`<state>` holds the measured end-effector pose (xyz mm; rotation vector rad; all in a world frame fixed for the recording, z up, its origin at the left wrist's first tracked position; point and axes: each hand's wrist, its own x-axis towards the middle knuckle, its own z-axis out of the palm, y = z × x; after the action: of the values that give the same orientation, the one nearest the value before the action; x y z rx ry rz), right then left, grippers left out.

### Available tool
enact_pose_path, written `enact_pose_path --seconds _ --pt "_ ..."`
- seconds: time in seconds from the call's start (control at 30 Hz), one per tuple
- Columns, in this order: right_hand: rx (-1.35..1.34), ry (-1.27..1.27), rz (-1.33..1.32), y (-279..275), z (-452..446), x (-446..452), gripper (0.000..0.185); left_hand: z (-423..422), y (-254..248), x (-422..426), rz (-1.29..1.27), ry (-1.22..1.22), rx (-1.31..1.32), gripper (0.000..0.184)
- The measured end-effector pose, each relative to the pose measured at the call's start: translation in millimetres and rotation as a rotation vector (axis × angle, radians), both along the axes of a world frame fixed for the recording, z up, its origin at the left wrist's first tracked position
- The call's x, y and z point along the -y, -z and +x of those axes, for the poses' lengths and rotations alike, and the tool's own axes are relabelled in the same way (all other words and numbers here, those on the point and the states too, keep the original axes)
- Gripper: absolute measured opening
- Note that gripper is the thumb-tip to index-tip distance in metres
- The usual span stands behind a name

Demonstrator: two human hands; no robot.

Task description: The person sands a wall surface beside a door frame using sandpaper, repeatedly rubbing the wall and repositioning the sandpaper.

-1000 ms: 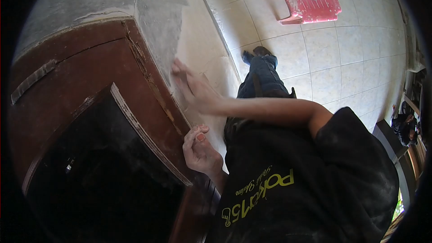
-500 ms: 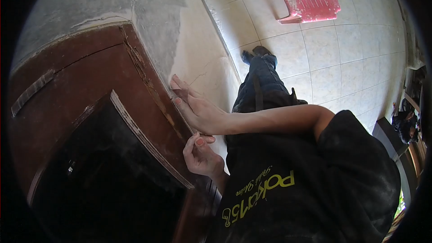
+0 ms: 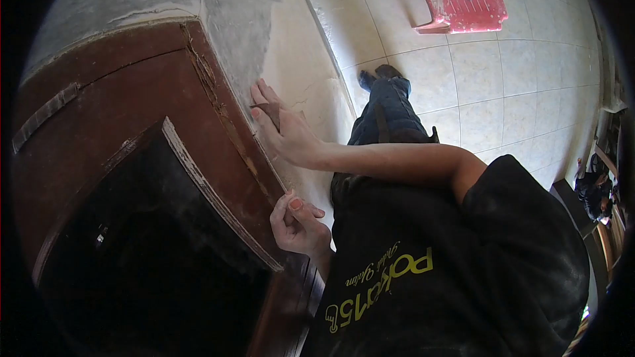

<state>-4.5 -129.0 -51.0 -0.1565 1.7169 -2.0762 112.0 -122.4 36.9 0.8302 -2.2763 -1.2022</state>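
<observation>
My right hand [image 3: 288, 133] lies against the pale plastered wall [image 3: 301, 46], just beside the brown wooden frame [image 3: 228, 122]. A small folded brown sheet [image 3: 268, 114], like sandpaper, is caught between its thumb and fingers. Lower down, close to the frame's edge, my left hand [image 3: 301, 225] has its fingers curled together with the thumb over them. What it holds, if anything, is hidden. Pale dust covers the fingertips of both hands.
Dark glass [image 3: 152, 244] fills the brown frame on the left. At the top right a red plastic chair [image 3: 473, 10], spattered white, bears small objects on the tiled floor [image 3: 476, 73]. Another person [image 3: 595, 192] is at the far right edge.
My right hand has shifted up the wall from half a second ago, away from my left hand, and the brown sheet shows more clearly. My left hand stays by the frame.
</observation>
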Motion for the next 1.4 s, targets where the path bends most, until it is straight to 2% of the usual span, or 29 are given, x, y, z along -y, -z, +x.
enact_pose_path --seconds 0.03,0.13,0.23,0.33,0.43,0.53,0.63,0.73,0.83,0.93,1.03,1.13,1.23,1.4 --pt "0.052 0.027 -0.103 4 0 2 0.049 -1 0 0 -0.001 0.005 -0.004 0.018" --pt "-0.104 0.028 -0.032 4 13 -3 0.045 -2 0 0 0.046 -0.006 -0.013 0.018" --pt "-0.015 0.069 0.073 20 -14 6 0.044 -3 0 -1 0.040 -0.021 -0.007 0.018" --pt "-0.064 0.019 0.177 12 -10 6 0.045 -3 0 -1 0.033 -0.008 -0.009 0.018" --pt "-0.012 -0.025 -0.010 0 4 -7 0.048 -3 3 1 0.021 0.015 -0.022 0.018" --pt "0.047 0.082 0.117 19 -25 7 0.047 -4 3 1 -0.003 0.000 -0.016 0.018" --pt "0.111 0.012 0.033 12 -11 7 0.047 -2 3 0 0.019 -0.010 -0.006 0.018" --pt "0.059 -0.064 0.028 9 -6 -7 0.047 -6 3 -1 0.007 -0.014 -0.009 0.019" --pt "0.141 0.081 0.107 20 -30 12 0.050 -3 4 3 0.027 -0.007 -0.036 0.016" --pt "0.210 -0.044 0.070 -2 -8 -4 0.051 -2 6 3 0.024 0.000 -0.041 0.016" --pt "-0.030 0.075 0.154 32 -10 5 0.051 -5 6 3 -0.005 0.000 -0.054 0.017" --pt "0.342 0.003 0.142 41 -41 15 0.052 -5 4 0 -0.006 -0.023 -0.016 0.016" --pt "0.109 -0.002 0.115 23 -6 1 0.052 -4 4 -3 -0.005 -0.019 0.033 0.020" --pt "0.171 0.097 0.147 45 -32 17 0.052 -5 6 -4 -0.026 -0.027 0.025 0.018"
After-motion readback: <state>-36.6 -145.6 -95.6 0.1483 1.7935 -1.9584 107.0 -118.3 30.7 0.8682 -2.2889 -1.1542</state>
